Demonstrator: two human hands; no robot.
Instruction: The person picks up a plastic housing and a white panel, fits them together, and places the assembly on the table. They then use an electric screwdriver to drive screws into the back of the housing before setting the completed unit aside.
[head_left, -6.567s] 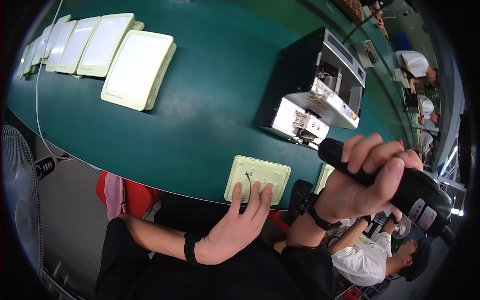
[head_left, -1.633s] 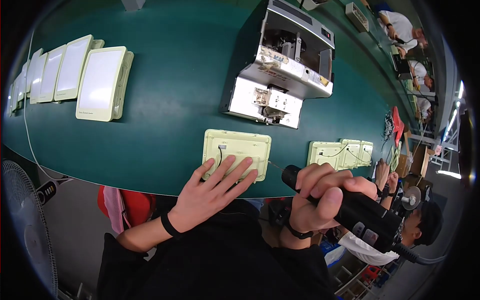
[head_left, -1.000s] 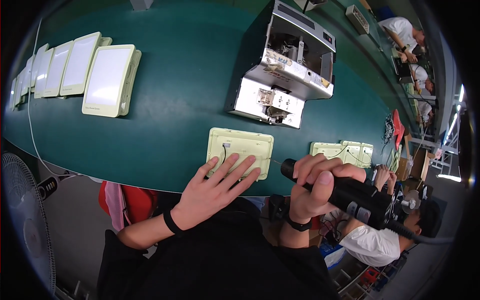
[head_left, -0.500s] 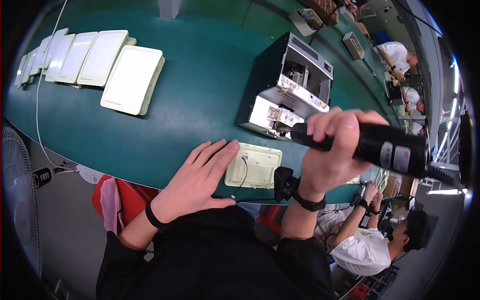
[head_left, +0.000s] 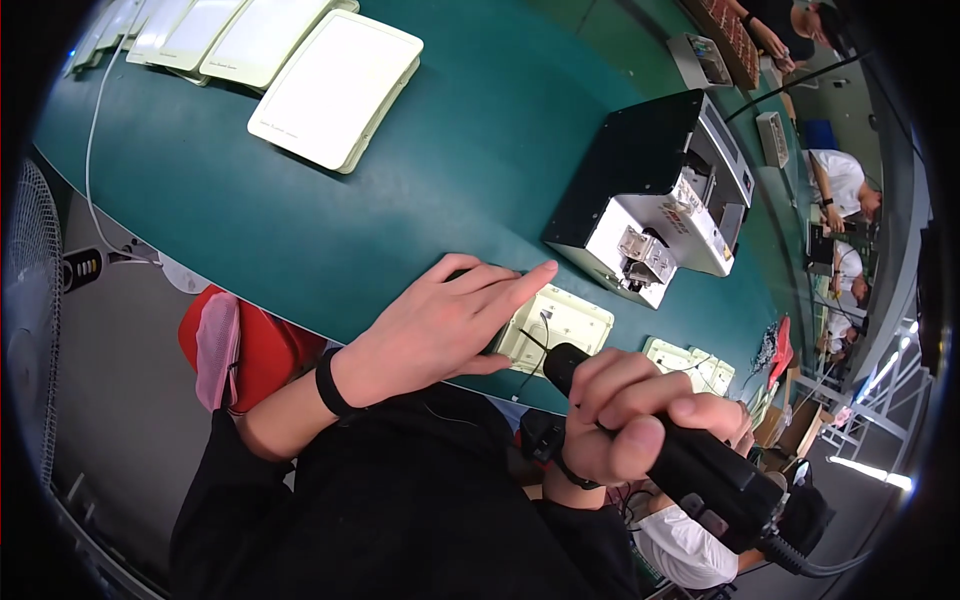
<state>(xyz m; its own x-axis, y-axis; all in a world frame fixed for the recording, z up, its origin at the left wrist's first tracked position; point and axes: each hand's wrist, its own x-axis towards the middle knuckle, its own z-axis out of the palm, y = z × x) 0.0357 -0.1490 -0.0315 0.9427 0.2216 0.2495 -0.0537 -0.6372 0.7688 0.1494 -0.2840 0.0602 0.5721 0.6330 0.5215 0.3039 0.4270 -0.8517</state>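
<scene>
1. Spreading out wide is the green table (head_left: 480, 150), and the metal machine (head_left: 640, 170) is standing on it.
2. The white-faced panels (head_left: 335, 90) are lying in a row, well to the left of the machine. They are facing up and look done, as far as I can judge.
3. A small group of pale green shells (head_left: 665, 355) is lying on the near side of the machine. They are showing their backs and seem to be waiting, so they look left to do.
4. The black power screwdriver (head_left: 720, 485) is pointing toward the machine. The right hand (head_left: 640, 410) is wrapping its fingers around it and gripping it.
5. One pale shell (head_left: 582, 318) is lying back up, just on the near side of the machine. It looks part way done; the screws are too small to tell.
6. The left hand (head_left: 430, 315) is spreading open left of the machine, at this shell's left end. I cannot tell if it is pressing.
7. A thin black wire (head_left: 545, 328) is coming out of the shell's back, on the machine's near side.
</scene>
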